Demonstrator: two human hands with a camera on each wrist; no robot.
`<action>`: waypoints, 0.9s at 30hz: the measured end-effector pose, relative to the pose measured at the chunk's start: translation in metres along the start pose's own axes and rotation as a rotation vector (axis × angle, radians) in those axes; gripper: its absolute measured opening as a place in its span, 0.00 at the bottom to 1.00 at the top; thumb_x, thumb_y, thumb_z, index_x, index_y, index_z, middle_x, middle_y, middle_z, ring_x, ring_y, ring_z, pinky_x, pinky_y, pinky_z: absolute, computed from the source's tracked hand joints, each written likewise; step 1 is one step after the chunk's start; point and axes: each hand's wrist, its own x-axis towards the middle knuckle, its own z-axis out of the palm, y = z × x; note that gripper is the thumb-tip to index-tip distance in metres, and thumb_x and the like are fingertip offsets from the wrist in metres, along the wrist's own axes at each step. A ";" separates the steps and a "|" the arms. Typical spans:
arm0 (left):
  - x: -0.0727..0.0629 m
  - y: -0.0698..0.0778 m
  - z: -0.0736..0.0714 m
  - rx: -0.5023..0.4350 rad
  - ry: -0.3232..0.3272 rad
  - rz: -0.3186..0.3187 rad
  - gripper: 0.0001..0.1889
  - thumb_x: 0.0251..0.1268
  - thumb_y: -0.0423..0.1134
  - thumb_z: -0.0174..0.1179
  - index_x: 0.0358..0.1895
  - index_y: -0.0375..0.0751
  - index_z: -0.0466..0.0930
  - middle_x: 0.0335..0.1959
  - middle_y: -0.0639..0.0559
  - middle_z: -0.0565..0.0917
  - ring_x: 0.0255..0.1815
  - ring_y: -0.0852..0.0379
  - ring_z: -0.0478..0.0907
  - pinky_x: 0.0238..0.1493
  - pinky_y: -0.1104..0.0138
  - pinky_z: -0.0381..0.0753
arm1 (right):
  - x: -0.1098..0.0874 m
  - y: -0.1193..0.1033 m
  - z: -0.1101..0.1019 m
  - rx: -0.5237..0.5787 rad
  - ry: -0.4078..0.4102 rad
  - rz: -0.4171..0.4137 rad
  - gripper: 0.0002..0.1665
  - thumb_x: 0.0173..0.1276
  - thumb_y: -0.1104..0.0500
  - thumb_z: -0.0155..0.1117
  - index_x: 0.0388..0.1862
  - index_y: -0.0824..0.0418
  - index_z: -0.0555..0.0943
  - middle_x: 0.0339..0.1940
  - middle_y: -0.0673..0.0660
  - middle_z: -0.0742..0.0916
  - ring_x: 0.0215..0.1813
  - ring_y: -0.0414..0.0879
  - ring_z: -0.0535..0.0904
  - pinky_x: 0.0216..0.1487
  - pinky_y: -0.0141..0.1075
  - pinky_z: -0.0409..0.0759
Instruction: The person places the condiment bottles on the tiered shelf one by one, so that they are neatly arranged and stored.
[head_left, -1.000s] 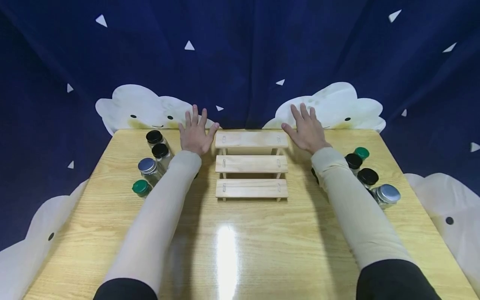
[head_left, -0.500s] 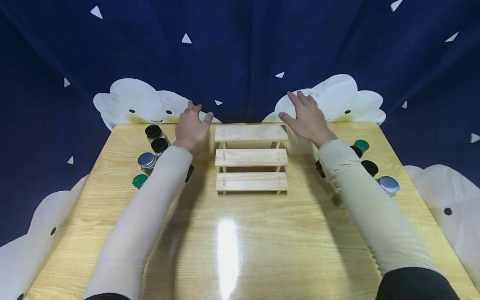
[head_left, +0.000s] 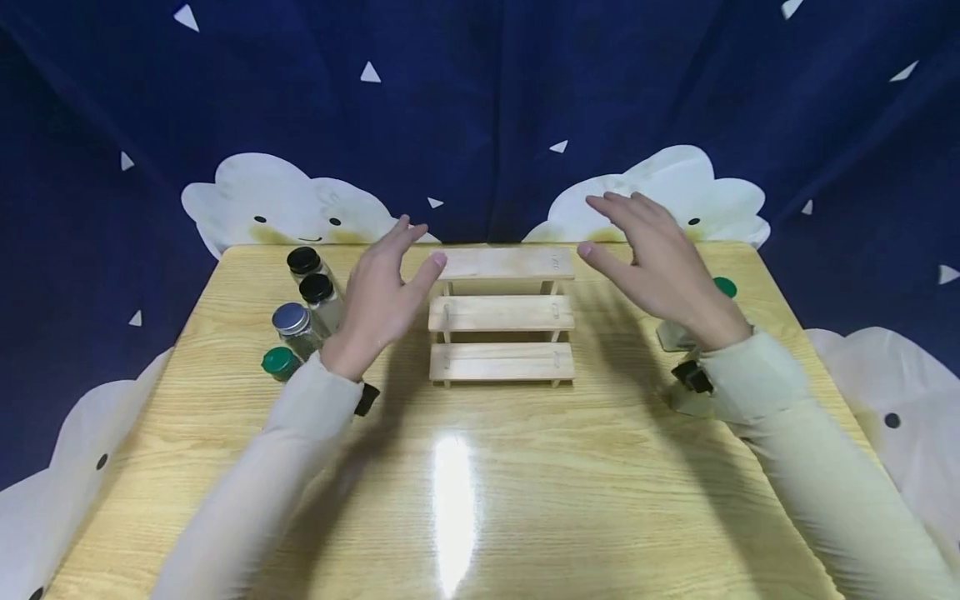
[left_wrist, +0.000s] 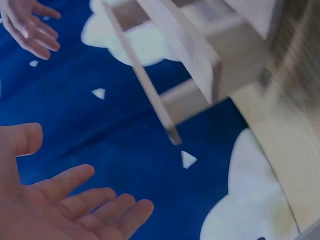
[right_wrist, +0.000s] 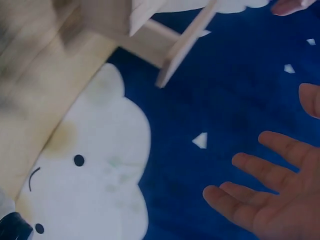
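On the tabletop (head_left: pixel 562 500), near its far edge, a wooden rack (head_left: pixel 501 314) is flanked by empty, spread hands (head_left: pixel 382 296) (head_left: pixel 667 267); positioning seems underway, inward movement being needed for gripping.

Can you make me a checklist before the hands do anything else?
1. Left hand free: ok, holds nothing.
2. Right hand free: ok, holds nothing.
3. Shelf upright: ok, standing on the table.
4. Hands off the shelf: ok, the wrist views show gaps.
5. Left jars capped: ok, four lids show.
6. Right jars all capped: cannot tell, mostly hidden.
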 end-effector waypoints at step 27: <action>-0.114 -0.037 0.039 -0.362 -0.133 -0.524 0.34 0.80 0.39 0.66 0.82 0.32 0.66 0.64 0.34 0.83 0.47 0.42 0.88 0.39 0.63 0.91 | -0.175 0.045 -0.021 0.187 0.613 0.073 0.26 0.71 0.63 0.76 0.66 0.70 0.86 0.68 0.62 0.86 0.69 0.40 0.78 0.65 0.23 0.77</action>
